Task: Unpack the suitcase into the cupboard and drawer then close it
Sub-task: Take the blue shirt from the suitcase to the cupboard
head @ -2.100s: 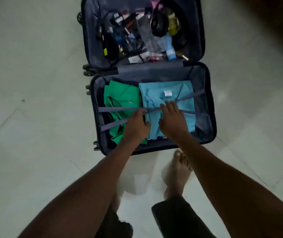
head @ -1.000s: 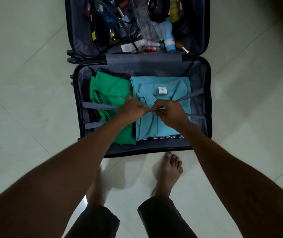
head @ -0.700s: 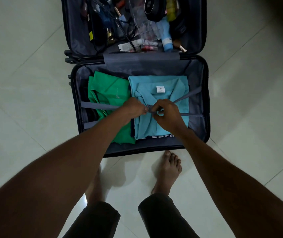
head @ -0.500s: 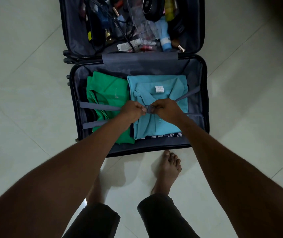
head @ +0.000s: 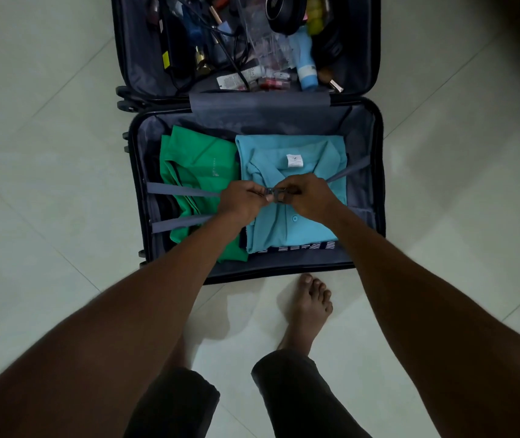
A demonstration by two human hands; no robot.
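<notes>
**Hands close on the strap buckle; clothes still packed**

Both hands have drawn together over the middle of the clothes half since two seconds back, when they lay flatter on the shirts. Now the left hand and the right hand each pinch one side of the small buckle where the grey straps cross, fingers curled tight round it. Whether the clasp has come apart yet is too small to tell.

Under the straps, the green shirt lies toward the left wall of the suitcase and the blue shirt toward its right wall, folded and touching side by side, with a striped garment peeking out at the near edge. The far half holds a jumble of small items, among them a blue bottle and a black round object.

By my reading, unpacking proper has not begun: the straps must come free before any shirt can lift out.
</notes>
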